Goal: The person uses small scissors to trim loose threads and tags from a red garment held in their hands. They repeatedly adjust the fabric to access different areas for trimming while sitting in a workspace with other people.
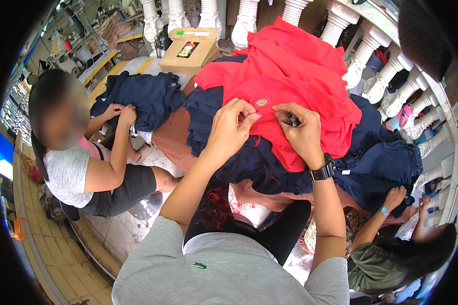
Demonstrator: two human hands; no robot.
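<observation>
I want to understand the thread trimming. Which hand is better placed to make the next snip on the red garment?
Probably the right hand: it holds a small dark tool, seemingly a snipper, against the red garment. The left hand only pinches the fabric beside the small label, holding it taut.

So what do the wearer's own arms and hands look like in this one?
Both forearms are bare below short grey sleeves of a T-shirt with a small green emblem on the chest. The right wrist carries a black wristwatch on a black strap. The left hand and right hand wear no gloves; no rings are discernible.
</observation>
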